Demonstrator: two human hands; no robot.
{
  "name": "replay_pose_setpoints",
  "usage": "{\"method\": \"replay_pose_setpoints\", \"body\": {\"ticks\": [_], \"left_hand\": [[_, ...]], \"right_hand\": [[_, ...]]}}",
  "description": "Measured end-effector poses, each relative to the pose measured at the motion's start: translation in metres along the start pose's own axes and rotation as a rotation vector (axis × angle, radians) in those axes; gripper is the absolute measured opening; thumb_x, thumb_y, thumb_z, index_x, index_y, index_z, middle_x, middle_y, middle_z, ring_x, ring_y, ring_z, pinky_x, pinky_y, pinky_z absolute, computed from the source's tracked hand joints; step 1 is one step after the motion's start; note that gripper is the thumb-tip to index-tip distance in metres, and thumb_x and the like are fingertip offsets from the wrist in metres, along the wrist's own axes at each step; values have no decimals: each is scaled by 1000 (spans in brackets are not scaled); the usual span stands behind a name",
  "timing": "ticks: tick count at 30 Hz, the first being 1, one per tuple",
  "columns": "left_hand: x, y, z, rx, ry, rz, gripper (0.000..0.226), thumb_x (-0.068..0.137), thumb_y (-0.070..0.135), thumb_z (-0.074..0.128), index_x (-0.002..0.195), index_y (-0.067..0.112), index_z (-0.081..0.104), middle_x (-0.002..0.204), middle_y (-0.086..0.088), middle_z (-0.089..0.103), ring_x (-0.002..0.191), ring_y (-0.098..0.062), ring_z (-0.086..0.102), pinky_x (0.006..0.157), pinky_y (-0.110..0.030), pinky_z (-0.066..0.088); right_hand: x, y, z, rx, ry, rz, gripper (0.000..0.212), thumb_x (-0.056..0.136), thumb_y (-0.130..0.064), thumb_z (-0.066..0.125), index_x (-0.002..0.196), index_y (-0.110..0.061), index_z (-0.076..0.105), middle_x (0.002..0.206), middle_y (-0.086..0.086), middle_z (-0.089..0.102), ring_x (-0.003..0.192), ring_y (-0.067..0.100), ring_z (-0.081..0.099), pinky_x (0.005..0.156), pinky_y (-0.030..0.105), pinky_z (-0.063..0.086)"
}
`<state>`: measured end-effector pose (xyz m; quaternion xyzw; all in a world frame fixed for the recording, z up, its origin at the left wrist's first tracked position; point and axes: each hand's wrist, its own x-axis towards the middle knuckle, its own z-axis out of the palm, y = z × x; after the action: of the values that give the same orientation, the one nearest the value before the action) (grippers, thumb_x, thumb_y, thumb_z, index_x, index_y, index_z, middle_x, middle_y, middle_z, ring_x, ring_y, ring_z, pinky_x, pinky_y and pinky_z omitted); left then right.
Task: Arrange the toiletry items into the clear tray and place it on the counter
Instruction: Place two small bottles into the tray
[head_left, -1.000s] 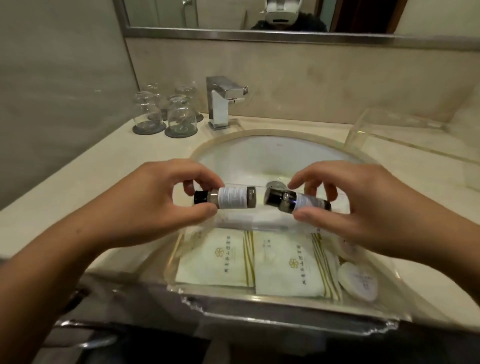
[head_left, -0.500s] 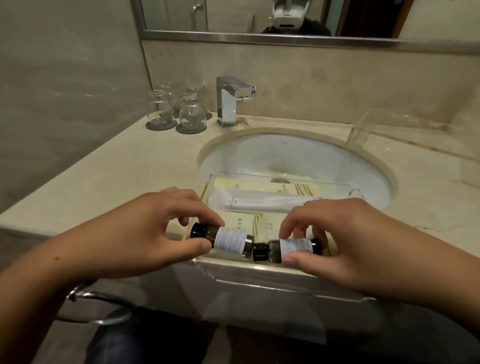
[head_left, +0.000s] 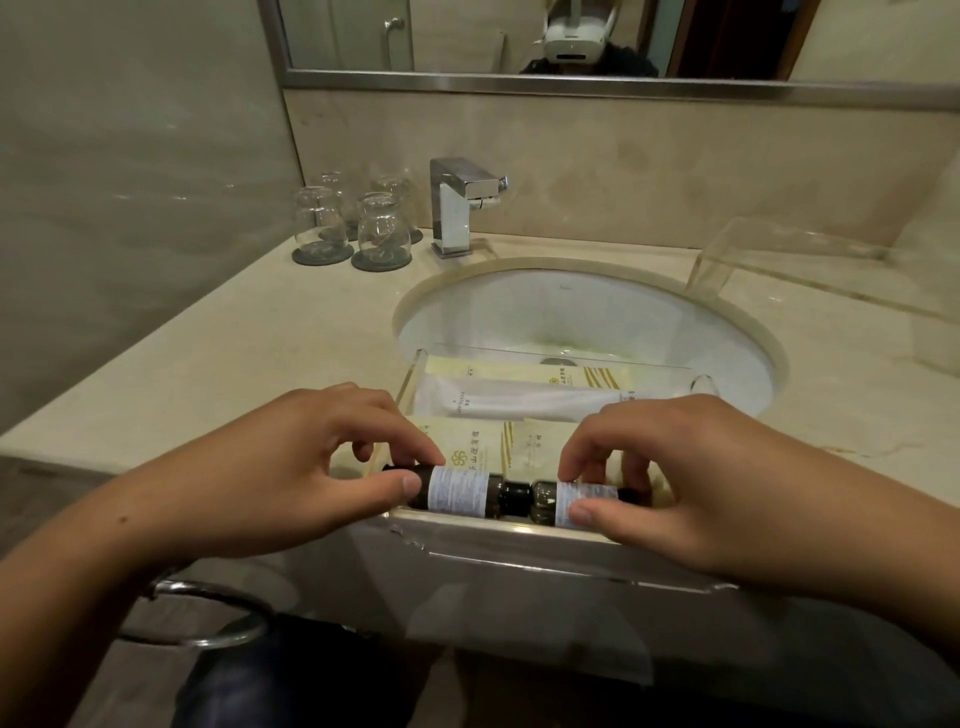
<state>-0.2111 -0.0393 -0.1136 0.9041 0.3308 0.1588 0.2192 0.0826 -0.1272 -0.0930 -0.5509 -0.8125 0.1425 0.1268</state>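
Observation:
A clear tray (head_left: 519, 525) sits over the front edge of the sink, holding cream sachets (head_left: 524, 375) and a white tube (head_left: 524, 402). My left hand (head_left: 291, 467) grips a small dark bottle with a white label (head_left: 460, 491), lying on its side at the tray's near wall. My right hand (head_left: 691, 483) pinches a second small dark bottle (head_left: 558, 504), also lying flat. The two bottles lie end to end in one row, their ends touching. Part of the right bottle is hidden under my fingers.
The white sink basin (head_left: 582, 312) lies behind the tray, with a chrome tap (head_left: 457, 208) at the back. Upturned glasses on dark coasters (head_left: 353, 228) stand at the back left. A second clear tray (head_left: 810, 270) rests on the beige counter (head_left: 234, 353) at the right.
Both hands brought the bottles down from above the sink into the near side of the tray. The bottles now lie end to end against the front wall.

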Motion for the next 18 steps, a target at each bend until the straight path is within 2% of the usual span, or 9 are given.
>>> {"method": "replay_pose_setpoints", "body": {"ticks": [4, 12, 16, 18], "left_hand": [[0, -1, 0, 5, 3, -1, 18, 86, 47, 66, 102, 50, 74, 98, 22, 67, 87, -2, 55, 73, -8, 38], [9, -6, -5, -3, 70, 16, 29, 84, 64, 57, 105, 52, 73, 101, 17, 69, 91, -11, 58, 68, -13, 41], [26, -2, -10, -18, 179, 16, 15, 93, 50, 63, 100, 47, 76, 95, 20, 68, 80, -4, 58, 63, -12, 41], [39, 0, -13, -28, 231, 7, 15, 92, 42, 63, 99, 46, 76, 90, 23, 66, 74, 1, 56, 61, -12, 40]], "right_hand": [[-1, 1, 1, -9, 12, -11, 31, 79, -69, 52, 99, -47, 61, 97, -25, 64, 90, -1, 60, 72, 21, 52], [3, 6, -7, 8, 94, -24, 30, 81, -67, 57, 102, -47, 66, 96, -23, 64, 83, 5, 64, 66, 19, 51], [15, 15, -21, 6, 182, -13, 27, 83, -63, 57, 103, -47, 67, 93, -25, 66, 88, 1, 63, 67, 13, 48], [24, 24, -28, 29, 240, 4, 23, 84, -58, 58, 101, -46, 67, 91, -25, 67, 89, -3, 62, 69, 8, 46]]}}
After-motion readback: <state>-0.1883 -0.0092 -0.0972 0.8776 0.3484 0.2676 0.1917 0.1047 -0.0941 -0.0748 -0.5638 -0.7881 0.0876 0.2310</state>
